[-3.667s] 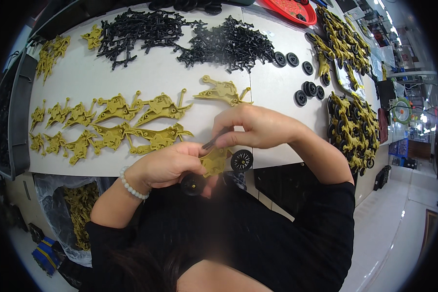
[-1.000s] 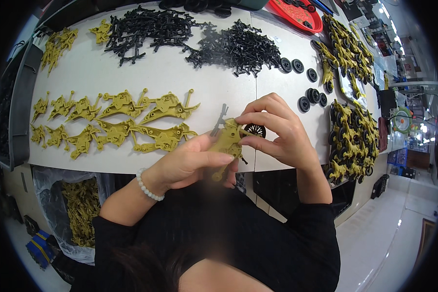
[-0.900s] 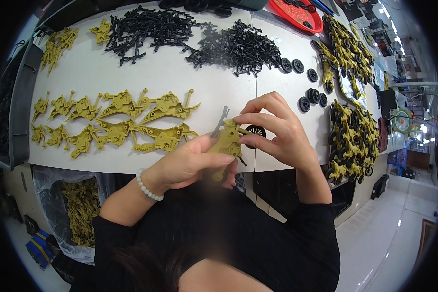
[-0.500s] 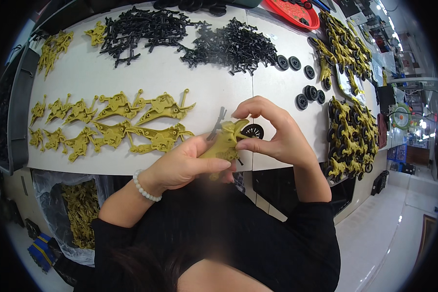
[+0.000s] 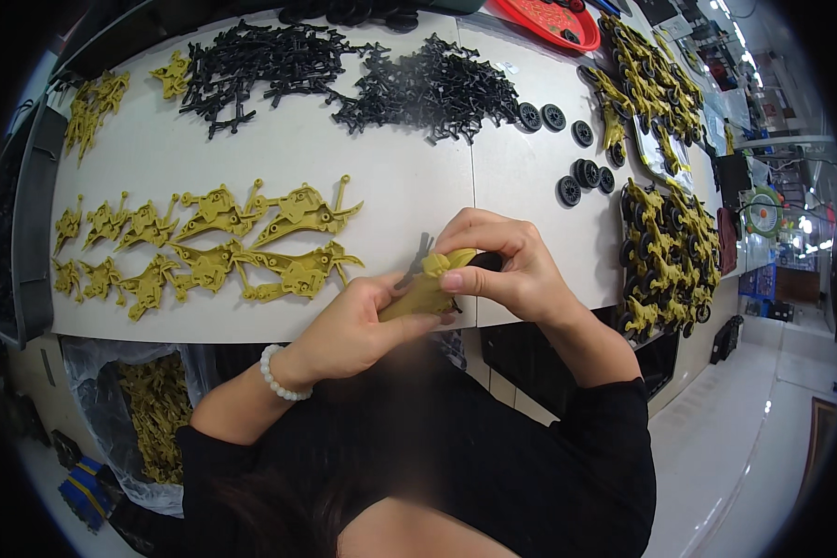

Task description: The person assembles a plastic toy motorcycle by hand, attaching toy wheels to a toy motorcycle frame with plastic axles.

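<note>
Close to the table's near edge I hold a yellow plastic toy motorcycle body (image 5: pixel 421 296) in both hands. My left hand (image 5: pixel 346 325), with a white bead bracelet on its wrist, is wrapped round the body. My right hand (image 5: pixel 521 270) is closed on the body's right end, thumb on top and fingers behind. A black wheel (image 5: pixel 489 261) sits at that end, mostly covered by the right fingers. Black thin parts (image 5: pixel 422 251) stick out beyond the body on its far side. Two rows of yellow body halves (image 5: pixel 216 212) lie to the left.
Heaps of small black parts (image 5: pixel 270 65) lie at the back. Loose black wheels (image 5: pixel 569 191) are to the right, near stacked yellow motorcycles (image 5: pixel 665 251). A red tray (image 5: pixel 539 28) stands at the far right, a grey bin (image 5: pixel 42 195) at the left. Below hangs a lined container of yellow parts (image 5: pixel 153 409).
My right hand has closed in over the wheel end, and its thumb has moved onto the yellow part. The wheel's spokes are now hidden. The body has turned slightly in my hands.
</note>
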Motion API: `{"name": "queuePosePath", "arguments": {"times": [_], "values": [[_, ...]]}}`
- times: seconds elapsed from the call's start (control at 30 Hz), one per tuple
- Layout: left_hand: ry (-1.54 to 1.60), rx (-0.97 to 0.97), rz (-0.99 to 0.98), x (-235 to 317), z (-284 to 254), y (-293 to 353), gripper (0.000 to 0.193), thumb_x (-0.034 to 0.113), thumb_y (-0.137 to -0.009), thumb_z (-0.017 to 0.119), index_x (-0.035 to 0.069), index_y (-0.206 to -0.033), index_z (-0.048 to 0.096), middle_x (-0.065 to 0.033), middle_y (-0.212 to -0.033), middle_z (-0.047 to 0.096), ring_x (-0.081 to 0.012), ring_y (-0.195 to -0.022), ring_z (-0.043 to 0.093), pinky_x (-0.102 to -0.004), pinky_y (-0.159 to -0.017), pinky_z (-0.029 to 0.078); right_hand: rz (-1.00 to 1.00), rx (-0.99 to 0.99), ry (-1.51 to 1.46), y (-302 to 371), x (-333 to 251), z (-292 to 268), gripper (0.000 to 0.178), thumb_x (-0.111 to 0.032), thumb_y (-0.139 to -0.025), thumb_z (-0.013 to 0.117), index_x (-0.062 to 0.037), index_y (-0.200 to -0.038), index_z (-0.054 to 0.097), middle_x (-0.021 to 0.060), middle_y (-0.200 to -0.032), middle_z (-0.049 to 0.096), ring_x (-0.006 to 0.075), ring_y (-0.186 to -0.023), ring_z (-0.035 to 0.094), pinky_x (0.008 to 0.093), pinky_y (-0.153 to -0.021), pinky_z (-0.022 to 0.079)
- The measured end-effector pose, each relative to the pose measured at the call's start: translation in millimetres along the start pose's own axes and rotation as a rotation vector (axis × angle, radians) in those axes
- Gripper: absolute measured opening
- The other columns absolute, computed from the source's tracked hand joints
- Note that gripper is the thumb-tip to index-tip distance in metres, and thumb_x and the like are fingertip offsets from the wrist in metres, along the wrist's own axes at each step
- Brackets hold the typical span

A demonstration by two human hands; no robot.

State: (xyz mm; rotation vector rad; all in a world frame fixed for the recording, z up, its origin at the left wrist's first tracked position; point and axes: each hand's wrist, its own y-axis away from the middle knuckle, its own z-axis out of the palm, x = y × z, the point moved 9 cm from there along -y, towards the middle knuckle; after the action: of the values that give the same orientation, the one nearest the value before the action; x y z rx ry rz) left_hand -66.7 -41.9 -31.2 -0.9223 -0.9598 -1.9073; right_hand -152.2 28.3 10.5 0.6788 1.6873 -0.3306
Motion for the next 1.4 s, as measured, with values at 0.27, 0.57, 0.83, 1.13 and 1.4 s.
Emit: {"name": "queuePosePath", "arguments": {"times": [0.27,0.57,0.83,1.13,1.4], "values": [[-0.070,0.196,0.118,-3,-12,-1,0.023,0.012,-0.088,0.063,-0.003,-0.106,0.064,-0.0011,-0.086,0.067,-0.0017,-0.073,0.053,-0.0171,-0.065,0.043,-0.030,0.002,0.039,1,-9,-3,0.019,-0.013,-0.078,0.070,0.0017,-0.090,0.069,0.0075,-0.086,0.064,0.0149,-0.080,0.059,0.0266,-0.073,0.046],[0.052,0.190,0.123,2,-8,-3,0.023,0.013,-0.092,0.058,-0.006,-0.106,0.062,-0.0085,-0.089,0.068,-0.0097,-0.081,0.063,-0.0227,-0.073,0.050,0.043,-0.010,0.003,-4,-4,-4,0.024,-0.019,-0.088,0.061,0.0030,-0.096,0.067,0.0084,-0.092,0.065,0.0136,-0.083,0.059,0.0266,-0.076,0.047],[0.393,0.259,0.319,17,-29,-4,0.026,0.015,-0.095,0.051,-0.006,-0.109,0.058,-0.0171,-0.097,0.065,-0.0259,-0.086,0.066,-0.0372,-0.081,0.053,-0.049,0.196,-0.193,9,2,-22,0.026,-0.011,-0.084,0.063,0.0064,-0.103,0.062,0.0110,-0.102,0.062,0.0190,-0.097,0.059,0.0298,-0.088,0.044],[0.182,0.382,0.589,22,-29,8,0.025,0.009,-0.090,0.061,-0.003,-0.112,0.056,-0.0068,-0.104,0.064,-0.0102,-0.094,0.059,-0.0244,-0.080,0.049,-0.302,0.422,0.159,24,-25,-1,0.021,-0.006,-0.072,0.074,-0.0003,-0.092,0.067,0.0099,-0.096,0.062,0.0193,-0.091,0.060,0.0293,-0.081,0.046],[-0.006,0.397,0.801,32,-22,23,0.029,-0.001,-0.086,0.059,-0.005,-0.114,0.054,-0.0091,-0.102,0.063,-0.0127,-0.087,0.061,-0.0265,-0.077,0.051,-0.448,0.436,0.181,34,-42,8,0.019,-0.005,-0.072,0.073,-0.0013,-0.086,0.060,0.0095,-0.091,0.059,0.0250,-0.083,0.053,0.0329,-0.071,0.043]]}}
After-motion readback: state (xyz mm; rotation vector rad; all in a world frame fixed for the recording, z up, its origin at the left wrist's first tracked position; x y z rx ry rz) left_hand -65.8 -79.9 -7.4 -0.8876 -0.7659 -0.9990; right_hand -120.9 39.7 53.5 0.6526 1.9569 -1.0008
